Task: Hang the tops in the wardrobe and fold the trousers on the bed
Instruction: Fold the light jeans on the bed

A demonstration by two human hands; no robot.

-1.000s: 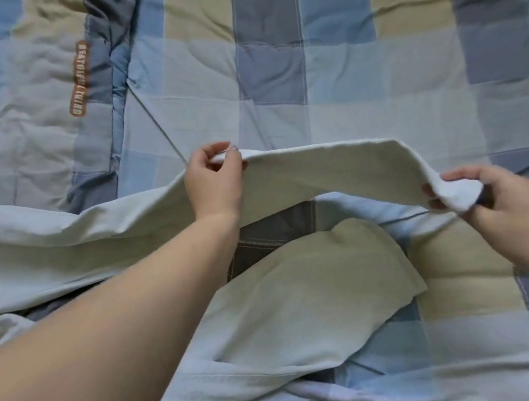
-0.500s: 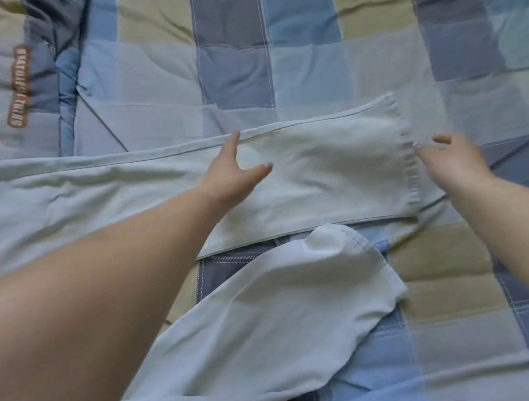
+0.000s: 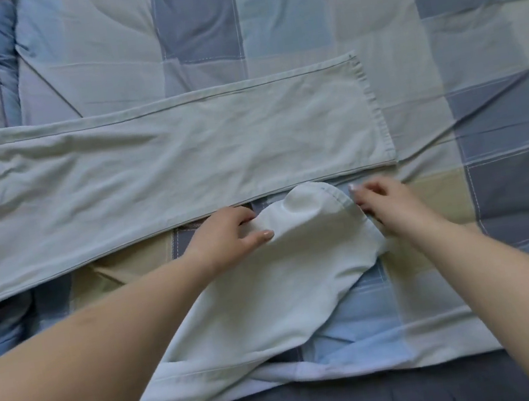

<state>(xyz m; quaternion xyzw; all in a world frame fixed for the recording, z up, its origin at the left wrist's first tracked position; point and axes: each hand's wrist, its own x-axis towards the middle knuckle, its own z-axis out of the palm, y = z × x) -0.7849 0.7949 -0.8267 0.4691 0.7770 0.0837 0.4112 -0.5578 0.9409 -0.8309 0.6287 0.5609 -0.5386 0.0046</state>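
A: Fingers first. Left hand point(image 3: 227, 235) grips the near trouser leg point(image 3: 270, 289) at the hem's left corner: thumb on top of the cloth, fingers curled under its edge. Right hand point(image 3: 386, 203) pinches the same hem on its right side, fingers bent round the fold, nails showing.

B: And the hem between them?

A: Bunched into a rounded hump, lifted slightly off the quilt point(image 3: 471, 28). It sits just below the lower edge of the far leg point(image 3: 163, 161), nearly touching it.

B: Where does the far leg lie?

A: Flat, running from the left frame edge toward the right, its stitched hem ending right of centre. A few shallow creases.

B: Open room?

A: Bare checked quilt above the far leg and all along the right side. A narrow strip of quilt shows between the two legs, left of the left hand. The near leg runs back diagonally to the lower left; the quilt's edge crosses near the bottom, darker cloth below it.

B: Arms?

A: Both forearms bare, reaching forward from the bottom corners, converging on the hem, wrists low.
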